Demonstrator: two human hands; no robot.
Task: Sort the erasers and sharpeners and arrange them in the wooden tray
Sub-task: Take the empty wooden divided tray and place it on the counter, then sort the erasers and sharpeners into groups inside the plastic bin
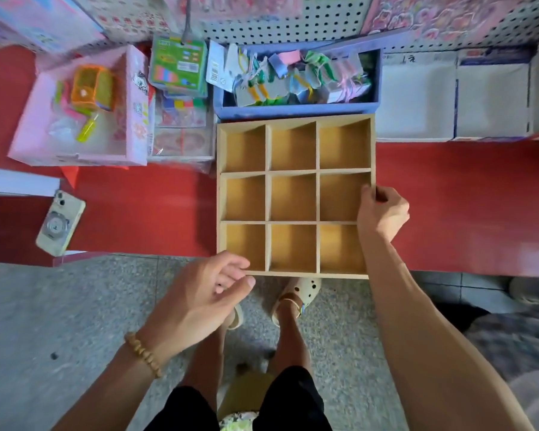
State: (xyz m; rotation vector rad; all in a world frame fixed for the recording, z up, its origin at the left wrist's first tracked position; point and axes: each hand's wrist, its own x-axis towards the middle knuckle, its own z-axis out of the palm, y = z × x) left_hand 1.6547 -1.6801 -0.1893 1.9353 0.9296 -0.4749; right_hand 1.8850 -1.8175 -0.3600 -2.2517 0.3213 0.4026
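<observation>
- Red shelf top (143,206), running across the whole view above a grey speckled floor (59,306); pegboard wall (293,23) behind, hung with pink packets.
- Wooden tray (220,194), nine-celled, three by three, lying flat on the shelf with its near edge reaching the shelf lip; every cell bare, nothing sorted yet.
- Pink open box (35,132), far left, holding an orange-and-yellow plastic item and small pieces too blurred to name.
- Blue open box (293,110), just behind the tray and touching its far rim, crowded with small carded goods; erasers or sharpeners not distinguishable there.
- White empty boxes (417,104), in a row to the right of the blue one.
- Green packet (178,63), on a stack between the pink and blue boxes.
- Phone (59,223), flat on the shelf, well left of the tray.
- Right hand (381,213), at the tray's right wall beside the middle row; fingers curled over the rim, thumb on the inner side, gripping the wall.
- Left hand (206,290), just off the tray's near-left corner; fingers loosely spread and half bent, holding nothing, tips near the rim.
- Step in hand, judged: seating and squaring the empty tray before any sorting.
- Next move, judged: releasing the tray, then reaching into a stock box for one kind of item and assigning it a cell.
</observation>
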